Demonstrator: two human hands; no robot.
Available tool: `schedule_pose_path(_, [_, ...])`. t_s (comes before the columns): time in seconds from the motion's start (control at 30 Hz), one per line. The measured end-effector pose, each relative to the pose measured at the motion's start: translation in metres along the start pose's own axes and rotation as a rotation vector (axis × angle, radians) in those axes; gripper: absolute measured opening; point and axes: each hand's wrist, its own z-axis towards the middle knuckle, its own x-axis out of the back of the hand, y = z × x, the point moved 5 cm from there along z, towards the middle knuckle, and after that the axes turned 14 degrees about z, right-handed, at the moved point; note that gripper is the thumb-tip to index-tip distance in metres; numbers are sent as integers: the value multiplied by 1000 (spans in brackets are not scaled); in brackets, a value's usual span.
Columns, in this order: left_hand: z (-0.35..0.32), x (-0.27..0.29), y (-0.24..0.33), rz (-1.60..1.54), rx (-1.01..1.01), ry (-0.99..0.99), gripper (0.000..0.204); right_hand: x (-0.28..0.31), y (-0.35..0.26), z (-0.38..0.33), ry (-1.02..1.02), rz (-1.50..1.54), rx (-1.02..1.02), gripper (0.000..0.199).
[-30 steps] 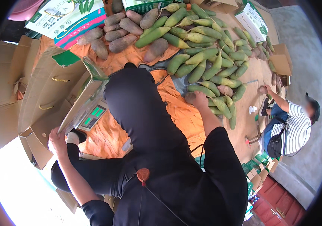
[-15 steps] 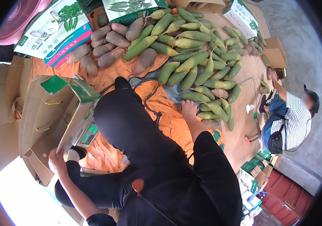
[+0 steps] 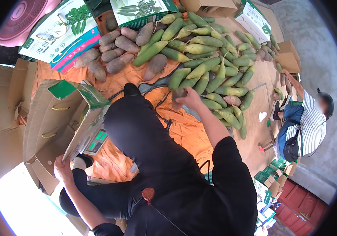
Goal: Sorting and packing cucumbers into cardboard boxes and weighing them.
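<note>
My left hand [image 3: 63, 169] pinches the near edge of an open cardboard box [image 3: 38, 118] with gold cord handles. The box stands by a scale [image 3: 95, 142] with green-lit displays, partly hidden under it. In my right hand [image 3: 191, 99] is a purple-brown radish [image 3: 178, 97], lifted just left of a large heap of green radishes [image 3: 204, 70]. My fingers wrap round its right side and cover part of it. More purple-brown radishes [image 3: 117, 59] lie on the orange cloth [image 3: 162, 104] to the left of the green ones.
Printed cartons [image 3: 60, 31] and a pink plastic basin [image 3: 23, 21] stand at the far left. Another white-and-green carton [image 3: 253, 21] is beyond the heap. At the right, a person in a striped shirt [image 3: 308, 128] reaches toward a brown carton [image 3: 288, 57]. Folded boxes [image 3: 269, 181] stack at lower right.
My right hand has moved left and away from me, off the heap's near edge, and now carries a purple-brown radish. The left hand keeps its grip on the box edge.
</note>
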Motion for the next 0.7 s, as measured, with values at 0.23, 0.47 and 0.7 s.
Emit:
schedule_pose_path(0.23, [-1, 0, -6, 41, -12, 8, 14, -9, -43, 43, 258, 368, 83, 65])
schedule_pose_path(0.47, [0, 0, -3, 18, -4, -8, 15, -21, 50, -3, 104, 33, 25, 41])
schedule_pose_path(0.7, [0, 2, 0, 137, 30, -50, 18, -51, 104, -114, -521, -157, -232, 24])
